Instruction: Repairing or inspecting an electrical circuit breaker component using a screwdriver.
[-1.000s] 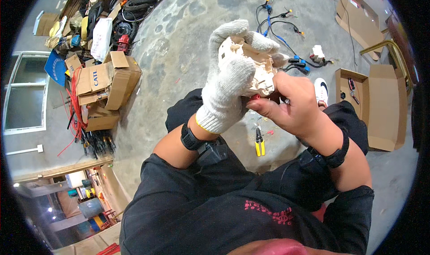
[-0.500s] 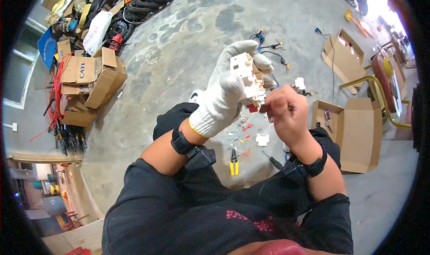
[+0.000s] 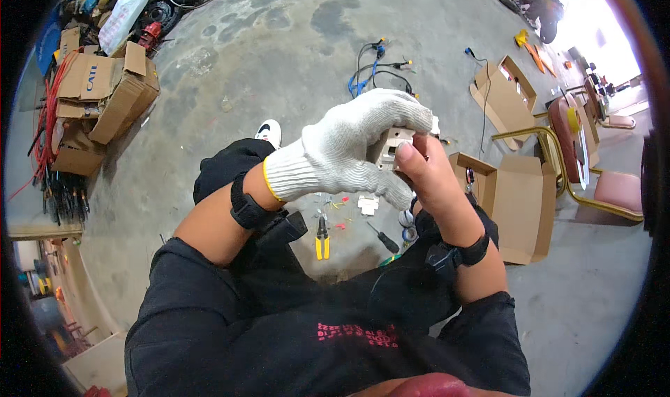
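Note:
A boxy white plastic part, by its look a circuit breaker (image 3: 392,148), is held between my two hands in front of my chest. My left hand (image 3: 356,146), in a white knitted glove with a yellow cuff edge, curves round it, fingers over the far side and thumb along the near side. My bare right hand (image 3: 433,170) grips it from the right, thumb pressed on its face. Both hands hide much of the part. Below on the floor lie yellow-handled wire strippers (image 3: 322,240), a dark screwdriver (image 3: 384,238) and a flat white plastic piece (image 3: 368,204).
Blue and black cables (image 3: 370,69) lie beyond my hands. An open cardboard box (image 3: 520,208) sits at right, near a gold-framed chair (image 3: 565,139). Cartons (image 3: 105,97) and red cable (image 3: 52,111) are piled at left. Small red and yellow bits (image 3: 340,225) are scattered below my hands.
The circuit breaker has been turned, and its red part no longer shows. My right hand has closed onto it, and my left fingers now reach further over it. The head view has shifted.

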The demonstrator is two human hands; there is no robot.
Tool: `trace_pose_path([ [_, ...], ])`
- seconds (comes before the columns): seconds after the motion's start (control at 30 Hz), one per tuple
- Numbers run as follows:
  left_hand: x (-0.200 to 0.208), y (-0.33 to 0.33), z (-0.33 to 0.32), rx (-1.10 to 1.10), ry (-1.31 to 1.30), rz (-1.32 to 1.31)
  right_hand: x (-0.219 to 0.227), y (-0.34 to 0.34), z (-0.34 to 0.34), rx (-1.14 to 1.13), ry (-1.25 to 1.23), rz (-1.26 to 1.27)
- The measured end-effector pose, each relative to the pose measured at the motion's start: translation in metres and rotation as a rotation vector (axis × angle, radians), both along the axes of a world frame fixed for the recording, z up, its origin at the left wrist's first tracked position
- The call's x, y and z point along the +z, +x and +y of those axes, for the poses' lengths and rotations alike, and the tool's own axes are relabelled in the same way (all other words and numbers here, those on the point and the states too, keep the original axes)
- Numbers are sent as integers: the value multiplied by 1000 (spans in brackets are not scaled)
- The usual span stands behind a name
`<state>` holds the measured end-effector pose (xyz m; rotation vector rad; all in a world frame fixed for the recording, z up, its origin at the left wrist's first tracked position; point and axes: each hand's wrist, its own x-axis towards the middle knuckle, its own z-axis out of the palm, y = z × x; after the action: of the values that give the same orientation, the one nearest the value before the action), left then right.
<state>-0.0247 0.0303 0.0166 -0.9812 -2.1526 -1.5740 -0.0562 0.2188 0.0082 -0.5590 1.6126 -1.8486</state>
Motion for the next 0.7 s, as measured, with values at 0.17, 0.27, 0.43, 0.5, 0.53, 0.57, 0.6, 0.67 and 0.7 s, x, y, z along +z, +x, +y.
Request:
trace_pose_path([
  [0.17,10,15,3,-42,17,-354,10,-2,9,116,87,-44],
  [0.27,11,16,2,-68,-76,-255,7,2,13,196,17,-197],
  [0.43,10,22,0,-124,-45,-279,14,9,10,173,66,-206],
  [0.5,6,25,1,-162,32,-410,7,6,12,206,104,-122],
  [0.53,4,27,1,-194,107,-531,7,9,12,188,94,-147],
  [0.57,3,27,0,-195,105,-538,11,9,11,186,91,-153],
  [0.6,2,28,-2,-186,95,-517,17,7,10,225,135,-182],
  [0.67,2,29,-5,-181,83,-498,14,6,14,260,176,-211],
  [0.7,3,30,-6,-182,218,-584,4,7,19,266,167,-112],
])
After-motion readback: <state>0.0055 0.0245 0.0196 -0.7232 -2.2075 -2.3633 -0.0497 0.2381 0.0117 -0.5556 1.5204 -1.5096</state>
